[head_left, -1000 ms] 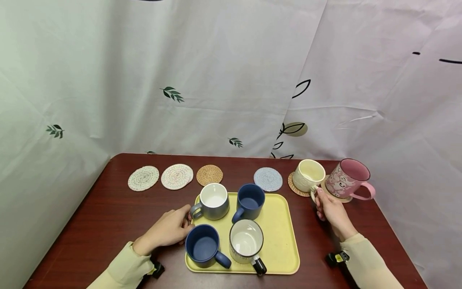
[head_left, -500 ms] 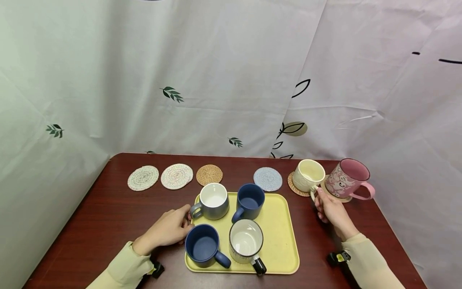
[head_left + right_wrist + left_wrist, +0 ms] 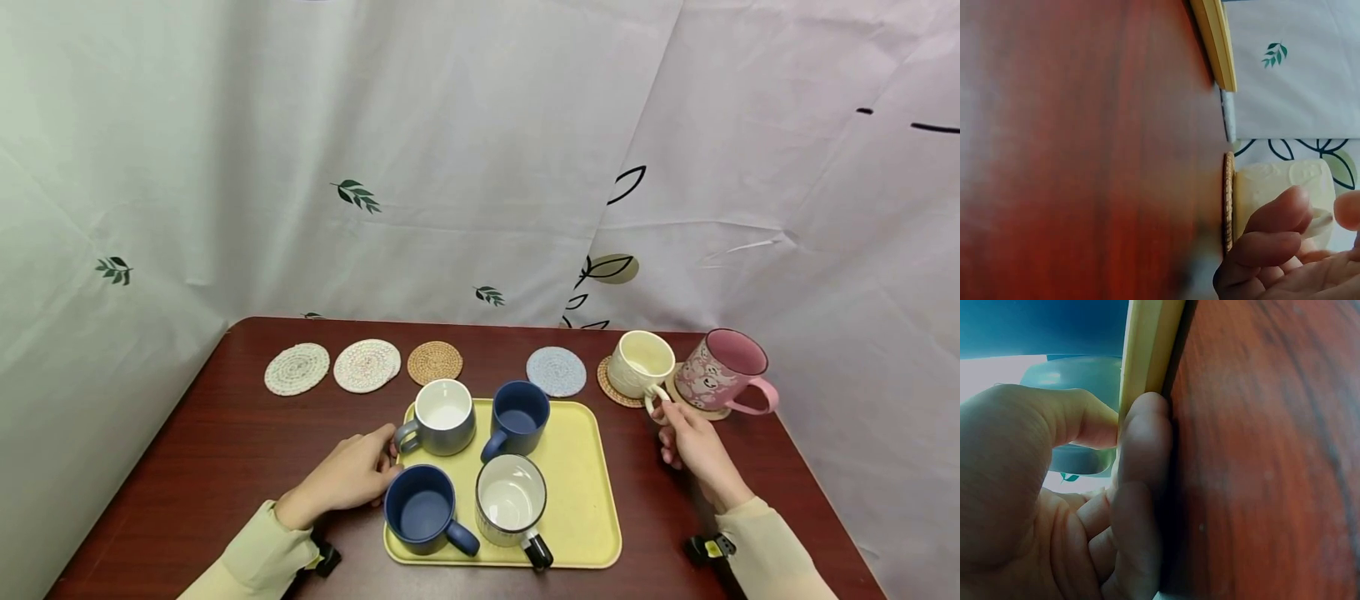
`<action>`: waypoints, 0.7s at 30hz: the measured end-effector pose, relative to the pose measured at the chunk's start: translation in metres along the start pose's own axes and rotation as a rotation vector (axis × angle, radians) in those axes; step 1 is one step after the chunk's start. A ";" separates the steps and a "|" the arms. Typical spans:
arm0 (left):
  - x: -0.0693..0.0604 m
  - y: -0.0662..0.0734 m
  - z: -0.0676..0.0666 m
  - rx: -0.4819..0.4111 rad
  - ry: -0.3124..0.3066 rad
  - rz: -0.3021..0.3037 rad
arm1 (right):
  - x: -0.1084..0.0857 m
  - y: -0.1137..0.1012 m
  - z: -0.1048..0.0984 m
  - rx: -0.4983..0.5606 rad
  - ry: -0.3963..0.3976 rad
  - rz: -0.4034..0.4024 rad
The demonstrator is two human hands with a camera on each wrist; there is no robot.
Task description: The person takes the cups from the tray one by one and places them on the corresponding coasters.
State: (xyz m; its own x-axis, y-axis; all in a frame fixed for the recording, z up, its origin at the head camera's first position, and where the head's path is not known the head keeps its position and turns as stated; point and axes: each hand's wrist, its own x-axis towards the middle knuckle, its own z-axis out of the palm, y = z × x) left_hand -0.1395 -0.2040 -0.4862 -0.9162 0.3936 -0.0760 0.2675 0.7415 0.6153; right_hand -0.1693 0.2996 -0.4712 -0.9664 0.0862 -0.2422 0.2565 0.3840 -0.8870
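Note:
My left hand (image 3: 348, 473) pinches the left rim of a yellow tray (image 3: 581, 500), thumb on the inner side and fingers on the outer side, as the left wrist view shows. My right hand (image 3: 699, 450) is at the handle of a cream mug (image 3: 637, 367). In the right wrist view the thumb stands apart from the index finger, with the handle (image 3: 1317, 224) visible in the gap. That mug stands upright on a brown woven coaster (image 3: 613, 387). Just right of it, a pink patterned mug (image 3: 712, 371) sits on a pale coaster (image 3: 723, 414).
On the tray stand a grey mug (image 3: 444, 433), two blue mugs (image 3: 517, 421) and a white mug (image 3: 504, 521) with a black handle. Along the table's back lie two whitish coasters (image 3: 297, 369), a tan coaster (image 3: 435, 363) and a light-blue coaster (image 3: 556, 372). A curtain (image 3: 420, 167) hangs behind.
My right hand has loosened from the cream mug's handle and drawn slightly back toward me. The mug stays on its coaster. My left hand and the tray have not visibly moved.

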 end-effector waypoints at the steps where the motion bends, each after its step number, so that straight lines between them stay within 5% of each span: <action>1: 0.000 0.000 0.000 0.001 0.001 0.000 | -0.002 0.001 0.000 0.002 0.003 0.001; 12: 0.000 -0.001 0.001 0.012 0.003 0.007 | -0.031 0.006 0.008 0.048 0.090 0.026; 21: 0.000 0.001 0.000 0.020 0.012 0.008 | -0.066 -0.003 0.034 0.109 0.001 -0.013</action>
State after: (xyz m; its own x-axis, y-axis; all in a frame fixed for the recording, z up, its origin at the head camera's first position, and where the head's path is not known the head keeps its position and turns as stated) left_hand -0.1390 -0.2035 -0.4856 -0.9172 0.3936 -0.0618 0.2808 0.7487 0.6005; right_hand -0.1062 0.2613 -0.4660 -0.9696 0.0829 -0.2302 0.2444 0.2827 -0.9275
